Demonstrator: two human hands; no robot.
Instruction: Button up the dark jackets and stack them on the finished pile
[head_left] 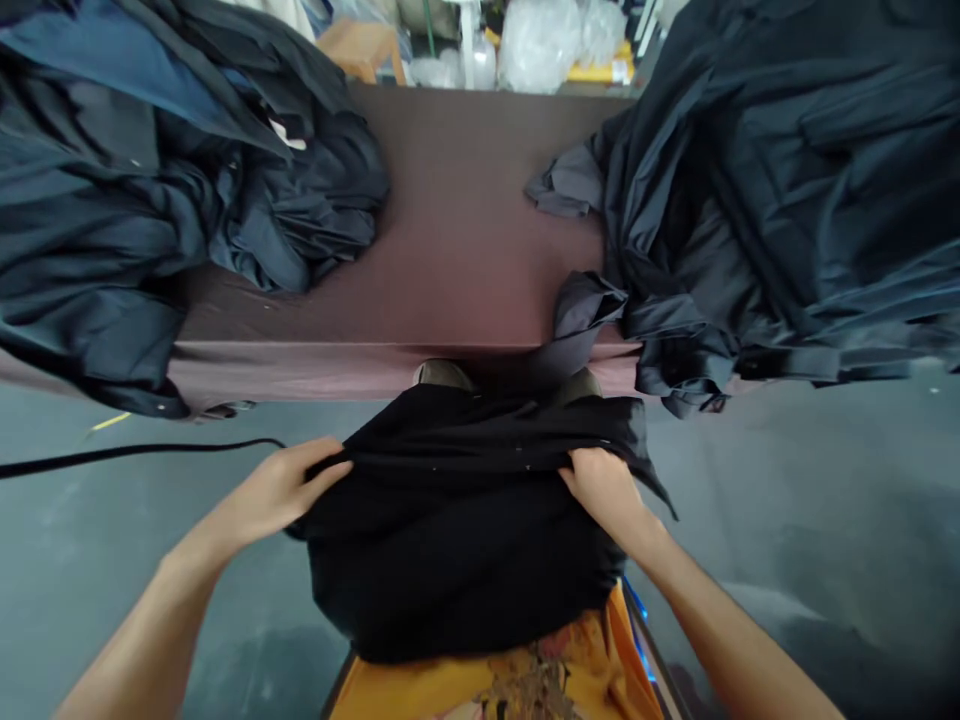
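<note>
A black garment point(457, 550) lies spread across my lap, with a folded band running across its upper part. Small pale specks dot that band. My left hand point(307, 480) grips the garment's left edge between thumb and fingers. On the other side my right hand point(602, 480) is closed on the cloth along the same band, its fingertips tucked into the fabric. A loose corner of cloth hangs out to the right of that hand. Which kind of garment it is, I cannot tell.
A table with a brown cover point(465, 220) stands in front of my knees. Dark garments point(285, 190) are heaped on its left, and another dark pile point(787, 200) hangs over its front edge at right. A black cord point(142, 456) extends leftward. Plastic bags point(540, 45) sit behind the table.
</note>
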